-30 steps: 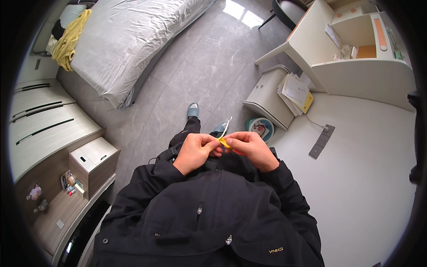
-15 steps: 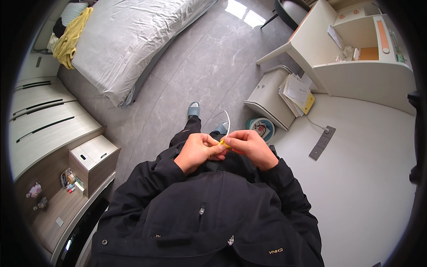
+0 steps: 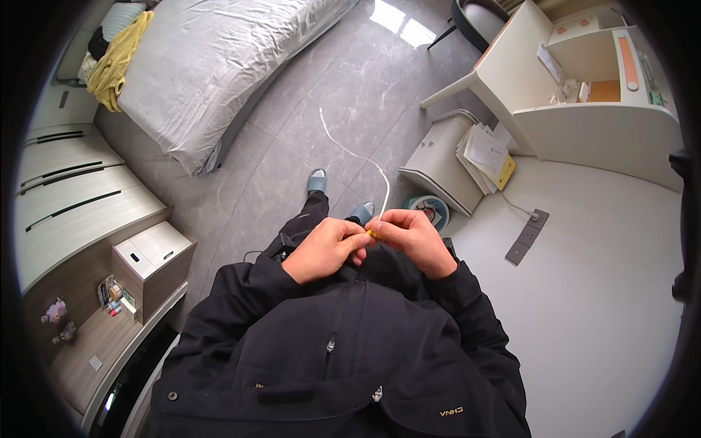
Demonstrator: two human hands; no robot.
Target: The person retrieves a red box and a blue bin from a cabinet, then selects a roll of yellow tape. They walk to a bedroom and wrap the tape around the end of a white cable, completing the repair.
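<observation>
So the thin, flexible white cord (image 3: 387, 184) just went from a short curl to a long wavy line stretching out over the glossy grey tile floor (image 3: 285, 135). Left hand (image 3: 323, 252) and right hand (image 3: 416, 241) are both pinching the small bright-yellow piece (image 3: 373, 233) at its near end, mostly hidden. Looks like most of the cord's free now, grip unchanged.
</observation>
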